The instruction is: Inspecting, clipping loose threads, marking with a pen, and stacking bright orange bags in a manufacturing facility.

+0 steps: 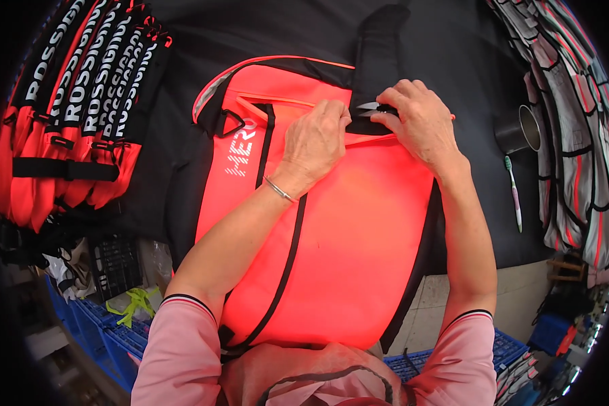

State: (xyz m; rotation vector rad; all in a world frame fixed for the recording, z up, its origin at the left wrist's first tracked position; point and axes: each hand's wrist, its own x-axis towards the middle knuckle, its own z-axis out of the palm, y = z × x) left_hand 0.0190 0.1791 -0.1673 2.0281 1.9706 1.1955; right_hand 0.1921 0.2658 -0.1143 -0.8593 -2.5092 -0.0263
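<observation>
A bright coral-red bag (352, 237) with black trim lies spread in front of me. My left hand (316, 141) is closed in a pinch at the bag's upper edge; its fingertips hide what is between them. Close by on the right, my right hand (421, 120) grips small thread snips (368, 107). Their pale blades point left toward my left fingertips, over the black part at the bag's opening. A wide black strap (377, 51) runs away from that spot to the far side.
Red-and-black bag pieces (74, 145) lie stacked at the left. To the right are a dark metal cup (517, 132) on its side, a toothbrush (513, 194) and a pile of grey pieces (575, 155). Blue crates (98, 325) stand below the black-covered table's near edge.
</observation>
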